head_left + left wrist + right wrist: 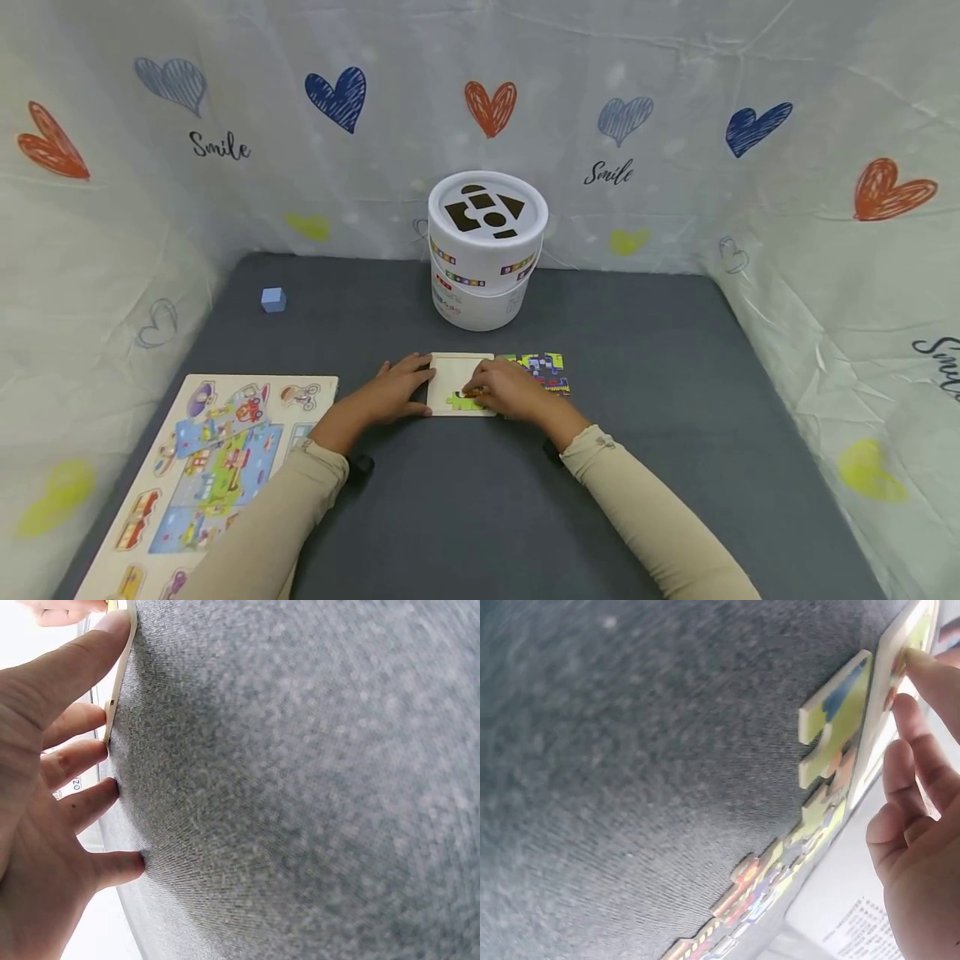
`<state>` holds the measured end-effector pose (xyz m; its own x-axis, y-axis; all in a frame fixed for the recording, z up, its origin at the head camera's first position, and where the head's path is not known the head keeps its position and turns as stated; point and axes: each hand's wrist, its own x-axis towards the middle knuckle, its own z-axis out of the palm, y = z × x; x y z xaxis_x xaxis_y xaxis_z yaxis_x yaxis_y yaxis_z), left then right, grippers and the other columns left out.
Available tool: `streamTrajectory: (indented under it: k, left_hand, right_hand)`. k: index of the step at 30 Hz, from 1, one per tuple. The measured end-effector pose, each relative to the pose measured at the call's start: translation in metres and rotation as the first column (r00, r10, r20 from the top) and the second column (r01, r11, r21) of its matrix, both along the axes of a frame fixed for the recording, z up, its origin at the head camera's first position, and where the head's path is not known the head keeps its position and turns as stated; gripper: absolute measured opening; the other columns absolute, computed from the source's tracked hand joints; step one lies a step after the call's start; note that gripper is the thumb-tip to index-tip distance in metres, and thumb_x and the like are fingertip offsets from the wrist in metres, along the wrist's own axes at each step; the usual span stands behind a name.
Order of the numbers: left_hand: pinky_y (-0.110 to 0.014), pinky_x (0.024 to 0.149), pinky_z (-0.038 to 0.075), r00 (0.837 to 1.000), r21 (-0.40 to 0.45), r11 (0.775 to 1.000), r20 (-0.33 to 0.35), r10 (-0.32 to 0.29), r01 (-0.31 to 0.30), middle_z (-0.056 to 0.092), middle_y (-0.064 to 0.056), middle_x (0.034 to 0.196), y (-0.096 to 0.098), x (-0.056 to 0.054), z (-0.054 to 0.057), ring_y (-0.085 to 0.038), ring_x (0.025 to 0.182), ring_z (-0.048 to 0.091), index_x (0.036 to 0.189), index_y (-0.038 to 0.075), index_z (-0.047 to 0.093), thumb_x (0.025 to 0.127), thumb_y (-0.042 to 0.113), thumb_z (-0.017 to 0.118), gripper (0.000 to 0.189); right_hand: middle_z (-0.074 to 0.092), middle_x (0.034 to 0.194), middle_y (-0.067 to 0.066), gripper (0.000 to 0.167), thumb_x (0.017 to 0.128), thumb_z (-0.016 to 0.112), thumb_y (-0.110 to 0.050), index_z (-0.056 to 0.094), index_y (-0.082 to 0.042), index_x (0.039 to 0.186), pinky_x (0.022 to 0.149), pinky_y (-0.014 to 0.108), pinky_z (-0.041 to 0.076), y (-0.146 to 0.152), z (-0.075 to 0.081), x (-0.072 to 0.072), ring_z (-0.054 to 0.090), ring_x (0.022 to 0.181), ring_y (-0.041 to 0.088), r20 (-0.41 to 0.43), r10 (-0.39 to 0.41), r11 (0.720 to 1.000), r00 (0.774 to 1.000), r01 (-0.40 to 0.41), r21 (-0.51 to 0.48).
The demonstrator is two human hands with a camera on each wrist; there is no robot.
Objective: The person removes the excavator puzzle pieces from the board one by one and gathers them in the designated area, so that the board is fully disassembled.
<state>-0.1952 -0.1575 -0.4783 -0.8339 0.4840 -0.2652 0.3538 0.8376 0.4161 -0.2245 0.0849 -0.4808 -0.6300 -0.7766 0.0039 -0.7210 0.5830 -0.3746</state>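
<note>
A small pale wooden puzzle tray (452,368) lies on the dark table, with a green puzzle piece (459,402) in its near part. My left hand (392,390) steadies the tray's left edge. In the left wrist view, the thumb (82,664) and extended fingers (79,761) touch that edge or rest beside it. My right hand (513,388) reaches over the tray's right side. Its thumb and fingertips pinch a reddish-orange puzzle piece (893,684) close over the tray floor. Several colourful loose puzzle pieces (556,364) lie just right of the tray, partly hidden by the right hand.
Behind the tray stands a white bucket (480,304) with shape cutouts in its lid. A blue cube (273,300) sits at the back left. At the front left lies a large wooden picture board (322,387), partly under the left forearm. White printed sheeting (555,50) surrounds the table.
</note>
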Motion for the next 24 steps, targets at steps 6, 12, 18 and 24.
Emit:
streamTrajectory:
  k: [6, 12, 18, 24]
  left_hand:
    - [-0.068, 0.11, 0.017, 1.0, -0.005, 1.0, -0.006, -0.002, 0.002, 0.026, -0.014, 0.158, 0.0, -0.002, 0.0, -0.036, 0.147, 0.018, 0.146, 0.004, 0.044, 0.088, 0.035, 0.072, 0.07]
    - [-0.068, 0.11, 0.018, 1.0, -0.02, 1.0, -0.015, -0.014, 0.014, 0.027, -0.015, 0.158, 0.003, -0.003, -0.002, -0.037, 0.147, 0.019, 0.145, 0.004, 0.045, 0.088, 0.036, 0.072, 0.071]
    - [-0.069, 0.11, 0.017, 1.0, -0.018, 1.0, -0.009, 0.004, -0.004, 0.028, -0.015, 0.157, 0.001, -0.002, 0.0, -0.038, 0.147, 0.019, 0.144, 0.003, 0.047, 0.087, 0.034, 0.073, 0.069]
    - [-0.068, 0.111, 0.016, 1.0, -0.023, 1.0, -0.003, 0.017, -0.017, 0.027, -0.015, 0.158, 0.004, -0.002, -0.002, -0.037, 0.147, 0.018, 0.144, 0.003, 0.046, 0.086, 0.032, 0.074, 0.071]
  right_hand:
    - [0.066, 0.104, -0.001, 0.016, 0.088, 0.073, -0.015, 0.076, -0.017, 0.104, 0.087, 0.035, 0.047, -0.002, 0.001, 0.0, 0.059, 0.098, 0.016, 0.022, -0.037, 0.999, 0.999, 0.037, -0.005]
    - [0.069, 0.099, -0.005, 0.012, 0.087, 0.074, -0.014, 0.075, -0.017, 0.098, 0.083, 0.033, 0.047, -0.001, 0.001, 0.002, 0.059, 0.093, 0.014, 0.049, -0.103, 0.994, 0.993, 0.105, -0.037]
    - [0.07, 0.089, -0.002, 0.007, 0.094, 0.065, -0.014, 0.071, -0.014, 0.095, 0.067, 0.025, 0.049, 0.008, 0.013, 0.0, 0.061, 0.075, 0.012, 0.311, -0.121, 0.97, 0.943, 0.179, -0.166]
    - [0.07, 0.09, 0.001, 0.008, 0.096, 0.062, -0.013, 0.07, -0.01, 0.097, 0.063, 0.026, 0.05, 0.057, 0.033, -0.007, 0.064, 0.074, 0.021, 0.437, -0.189, 0.965, 0.879, 0.249, -0.083]
